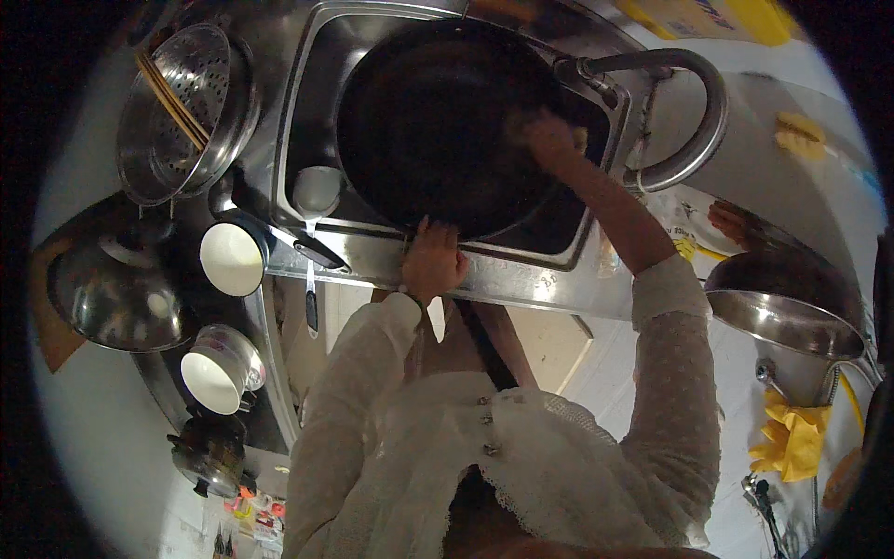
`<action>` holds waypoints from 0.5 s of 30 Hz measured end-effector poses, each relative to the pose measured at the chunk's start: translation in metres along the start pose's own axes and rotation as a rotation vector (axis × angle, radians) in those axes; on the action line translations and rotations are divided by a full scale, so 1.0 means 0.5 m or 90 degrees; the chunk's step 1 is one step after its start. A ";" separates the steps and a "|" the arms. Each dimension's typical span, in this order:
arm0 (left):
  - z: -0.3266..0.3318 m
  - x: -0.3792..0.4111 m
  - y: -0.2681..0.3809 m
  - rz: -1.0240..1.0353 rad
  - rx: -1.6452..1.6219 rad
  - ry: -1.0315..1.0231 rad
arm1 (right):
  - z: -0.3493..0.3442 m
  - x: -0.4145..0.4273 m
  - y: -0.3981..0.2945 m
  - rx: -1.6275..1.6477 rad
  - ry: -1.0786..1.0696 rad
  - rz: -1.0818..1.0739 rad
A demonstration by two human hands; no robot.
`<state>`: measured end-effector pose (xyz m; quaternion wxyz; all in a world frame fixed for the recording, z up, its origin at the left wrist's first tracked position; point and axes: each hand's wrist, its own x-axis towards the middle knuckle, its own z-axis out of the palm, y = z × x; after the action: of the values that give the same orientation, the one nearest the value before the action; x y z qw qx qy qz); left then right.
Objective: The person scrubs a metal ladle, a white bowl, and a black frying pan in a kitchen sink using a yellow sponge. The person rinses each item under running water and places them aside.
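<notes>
A large dark wok-like pan [447, 133] lies tilted over the stainless steel sink [297, 105], covering most of the basin. At its near rim, my left hand [434, 260] holds the edge with fingers over it. A long dark strip, apparently the pan's handle [485, 342], reaches down towards my body. Inside the right part of the pan, my right hand [550, 143] presses on the surface, blurred. A yellowish scrap, probably a sponge [581, 140], shows beside its fingers; the rest is hidden under the hand.
Right of the pan curves a steel faucet [705, 133]. A ladle [318, 192] and a black-handled utensil [318, 253] lie across the sink's left front edge. Leftward stand a steel colander [178, 147] with chopsticks [171, 101], white bowls [234, 258] and an overturned metal bowl [126, 300].
</notes>
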<state>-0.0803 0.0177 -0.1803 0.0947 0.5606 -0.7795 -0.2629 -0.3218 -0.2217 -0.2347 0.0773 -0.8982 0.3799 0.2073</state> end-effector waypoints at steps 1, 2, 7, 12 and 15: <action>0.001 -0.004 0.002 0.006 0.006 0.008 | 0.008 -0.013 -0.021 0.007 0.032 0.047; 0.004 -0.007 0.008 0.005 0.011 0.015 | 0.013 -0.021 -0.039 0.013 0.067 0.090; -0.020 0.018 0.016 0.020 0.040 0.111 | 0.011 -0.087 -0.258 0.372 -0.019 -0.067; -0.015 0.008 0.006 0.021 0.055 0.043 | -0.173 -0.041 -0.080 0.094 -0.226 0.100; -0.006 0.008 0.010 0.036 0.044 0.018 | -0.022 -0.020 -0.027 0.190 0.262 0.181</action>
<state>-0.0845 0.0142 -0.1759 0.0935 0.5447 -0.8024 -0.2250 -0.3148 -0.2089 -0.2210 0.0998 -0.8376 0.5363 -0.0286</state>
